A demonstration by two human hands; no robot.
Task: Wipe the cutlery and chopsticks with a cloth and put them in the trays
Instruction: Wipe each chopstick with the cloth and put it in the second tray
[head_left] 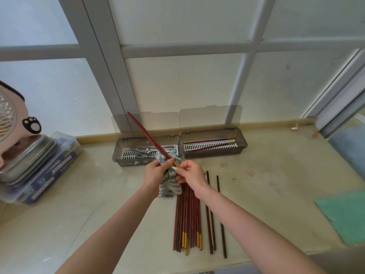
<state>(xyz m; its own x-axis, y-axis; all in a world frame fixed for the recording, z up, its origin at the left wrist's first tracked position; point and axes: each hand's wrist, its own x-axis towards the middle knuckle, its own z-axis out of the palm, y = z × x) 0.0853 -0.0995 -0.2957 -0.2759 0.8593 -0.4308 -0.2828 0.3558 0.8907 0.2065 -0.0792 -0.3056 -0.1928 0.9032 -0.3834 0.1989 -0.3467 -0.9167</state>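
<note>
my left hand (156, 173) is closed around a grey-and-white cloth (170, 183), squeezing it over the lower part of a red chopstick (147, 133). it may be a pair held together, i cannot tell. my right hand (192, 173) touches the left at 3 o'clock, thumb and fingers pinching the chopstick's gold end where it pokes out of the cloth.

the risk as i judge it: the long free end slants up toward 11 o'clock, right over the left tray (118, 153). if i swing it carelessly it could knock that tray's raised lid, or rake the forks (143, 152) lying inside. the pinch on the gold end is small too. if the cloth drags harder than my fingertips hold, the chopstick could slip out and drop onto the counter (98, 194).

both forearms are bare and stretched forward, the left coming in from 7 o'clock and the right from 5 o'clock, meeting in the middle with wrists lifted off the surface.

further out, a bundle of chopsticks (187, 218) lies on the counter at 6 o'clock, some red with gold ends, some darker — these look unwiped. at 1 o'clock sits the right tray (242, 144), lid up, holding a few red chopsticks. a green cloth (343, 216) lies at 4 o'clock, a pink fan (9, 115) at 10 o'clock.
</note>
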